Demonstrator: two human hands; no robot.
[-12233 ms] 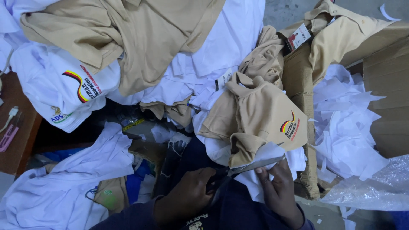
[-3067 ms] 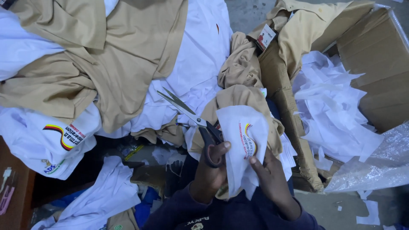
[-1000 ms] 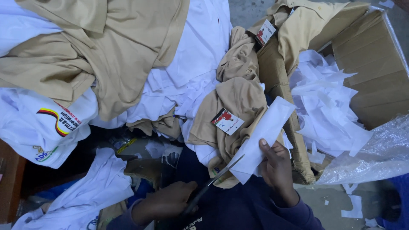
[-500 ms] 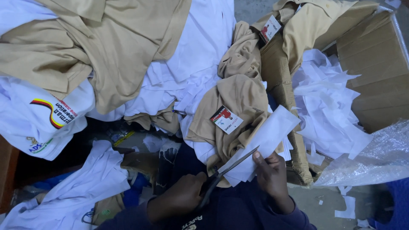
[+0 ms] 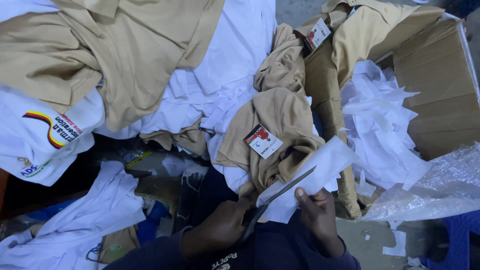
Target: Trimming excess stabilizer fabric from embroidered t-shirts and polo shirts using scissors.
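Scissors (image 5: 280, 192) sit in your left hand (image 5: 220, 230) at the lower centre of the frame, fingers curled through the handles, the blades slightly parted and laid along the edge of a white paper strip (image 5: 312, 175). Your right hand (image 5: 317, 217), just right of it, pinches the lower end of that strip between thumb and fingers and holds it slanting up toward the right. By the look of it, you are at the cutting step, with the blades set against the paper. The next move calls for a steady pinch that keeps the strip taut, and for fingertips kept off the blade line.

Just above your hands, 1 tan shirt (image 5: 280, 125) lies bunched at centre frame with a small rectangular hang tag (image 5: 263, 141) on it, white with a red patch. A second tag (image 5: 319, 33) of the same kind, white and red, lies at the upper centre on another tan garment beside the cardboard box (image 5: 435, 85), which fills the upper right and holds a heap of white paper offcuts (image 5: 380, 125). Clear plastic wrap (image 5: 440, 185) lies crumpled at the right edge. At the left edge, 1 white shirt (image 5: 45, 135) shows a curved emblem in red, yellow and black.
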